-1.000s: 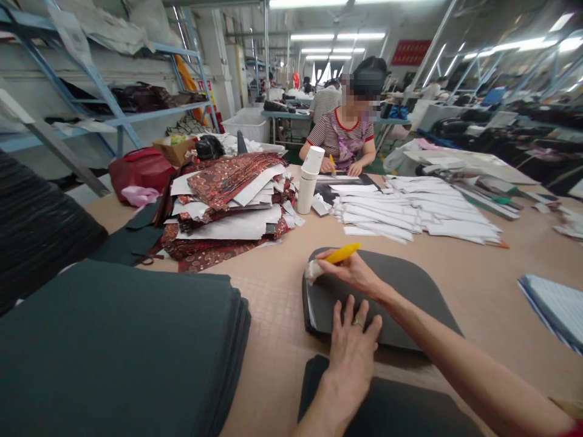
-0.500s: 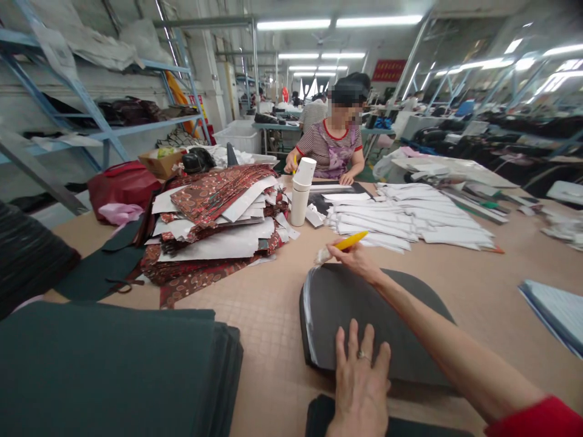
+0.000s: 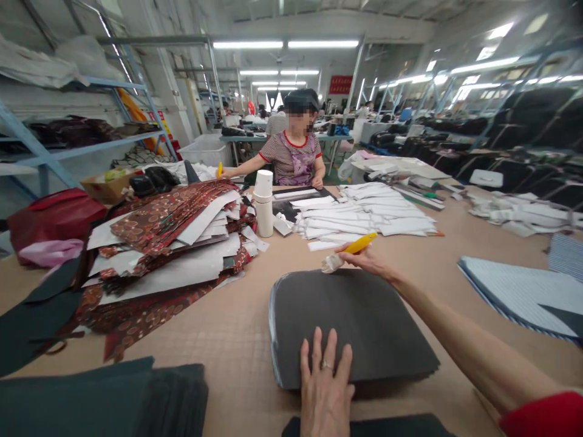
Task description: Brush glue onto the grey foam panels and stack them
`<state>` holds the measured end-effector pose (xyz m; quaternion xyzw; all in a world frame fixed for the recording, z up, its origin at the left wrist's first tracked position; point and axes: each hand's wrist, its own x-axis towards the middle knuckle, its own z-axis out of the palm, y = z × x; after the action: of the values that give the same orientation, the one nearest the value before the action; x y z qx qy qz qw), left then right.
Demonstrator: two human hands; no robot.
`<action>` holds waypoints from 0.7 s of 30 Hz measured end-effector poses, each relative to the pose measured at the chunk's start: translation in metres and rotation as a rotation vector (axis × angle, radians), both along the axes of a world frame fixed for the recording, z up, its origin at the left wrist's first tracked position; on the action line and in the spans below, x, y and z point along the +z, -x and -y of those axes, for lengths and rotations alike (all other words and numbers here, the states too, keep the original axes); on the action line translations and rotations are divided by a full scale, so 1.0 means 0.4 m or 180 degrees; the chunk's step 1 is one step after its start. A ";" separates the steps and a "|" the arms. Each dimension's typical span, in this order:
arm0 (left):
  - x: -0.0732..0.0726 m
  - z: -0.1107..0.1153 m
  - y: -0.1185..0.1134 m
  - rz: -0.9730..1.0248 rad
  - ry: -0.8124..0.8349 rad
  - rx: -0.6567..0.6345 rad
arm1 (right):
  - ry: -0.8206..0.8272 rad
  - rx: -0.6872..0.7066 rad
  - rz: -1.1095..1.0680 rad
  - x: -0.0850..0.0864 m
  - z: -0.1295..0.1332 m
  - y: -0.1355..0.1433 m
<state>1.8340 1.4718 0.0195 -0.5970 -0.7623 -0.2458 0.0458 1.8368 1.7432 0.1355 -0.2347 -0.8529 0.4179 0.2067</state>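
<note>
A stack of dark grey sheets (image 3: 364, 321) with rounded corners lies on the brown table (image 3: 237, 340), its left edge streaked white. Flat on the stack's near left part rests my left hand (image 3: 325, 379), fingers spread, a ring on one of them. My right hand (image 3: 364, 258) is closed round a brush with a yellow handle (image 3: 361, 243). The brush's whitish head (image 3: 331, 263) is at the far edge of the stack. Below my left hand, more dark sheets (image 3: 387, 426) show at the frame's bottom.
Patterned red-brown pieces with white sheets (image 3: 168, 243) are piled at left, near dark green sheets (image 3: 173, 400). White cups (image 3: 264, 206) and white pieces (image 3: 364, 212) lie beyond. Across the table sits a person (image 3: 294, 152) holding a yellow tool. Striped pieces (image 3: 514, 297) are at right.
The view has turned right, so most things appear further left. My right hand has carried the brush rightward along the stack's far edge. The person opposite has reached an arm out sideways.
</note>
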 end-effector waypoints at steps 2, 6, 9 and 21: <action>-0.015 -0.003 0.001 -0.0221 -0.0144 0.0096 | -0.0059 -0.0324 -0.0018 0.005 -0.047 -0.087; -0.027 -0.004 0.005 -0.0644 -0.0248 0.0304 | -0.0162 -0.0970 -0.0128 0.017 -0.093 -0.240; -0.020 0.000 0.015 -0.1085 -0.0308 0.0209 | -0.0270 -0.1361 -0.0249 0.022 -0.093 -0.296; -0.008 -0.004 0.021 -0.1185 -0.0197 0.0318 | -0.0519 -0.1743 -0.0400 -0.063 0.069 -0.365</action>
<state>1.8254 1.4733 0.0163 -0.5919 -0.7614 -0.1520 0.2165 1.9828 1.7155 0.1102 -0.4125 -0.7742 0.2903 0.3825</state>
